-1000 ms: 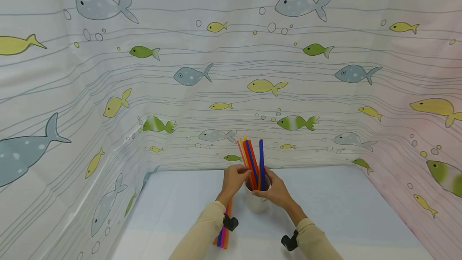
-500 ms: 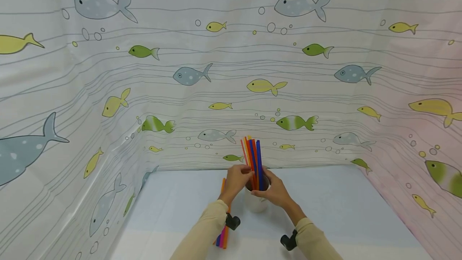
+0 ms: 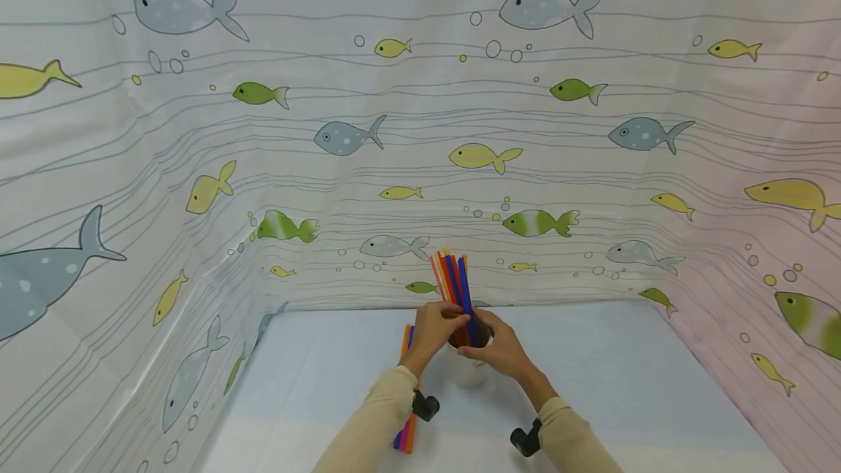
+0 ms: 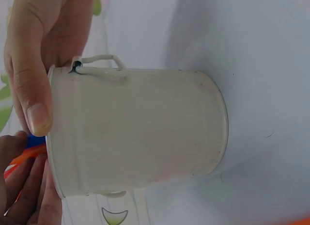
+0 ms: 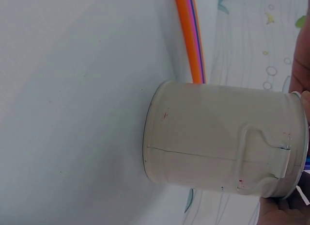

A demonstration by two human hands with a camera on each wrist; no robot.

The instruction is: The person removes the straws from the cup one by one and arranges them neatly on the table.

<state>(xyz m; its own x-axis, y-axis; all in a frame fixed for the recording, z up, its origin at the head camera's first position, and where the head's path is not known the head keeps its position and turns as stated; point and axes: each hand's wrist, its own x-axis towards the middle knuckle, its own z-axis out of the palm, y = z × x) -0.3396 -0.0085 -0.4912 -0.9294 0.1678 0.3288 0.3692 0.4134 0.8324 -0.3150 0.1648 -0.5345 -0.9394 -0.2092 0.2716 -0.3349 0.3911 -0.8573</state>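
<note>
My head camera looks forward and down from well back at the white cup (image 3: 468, 369) on the desk (image 3: 604, 378). Each wrist camera sits close beside that cup (image 4: 138, 133), rolled sideways, viewing it from opposite sides (image 5: 223, 145). All three views share the cup.

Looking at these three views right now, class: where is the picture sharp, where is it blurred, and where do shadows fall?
Head view: evenly lit and sharp, the fish curtain bowed by the wide lens. Left wrist view: the white cup is fairly sharp, the near fingers soft; a faint shadow lies on the table. Right wrist view: the cup is slightly soft, with a dim shadow at its base.
</note>
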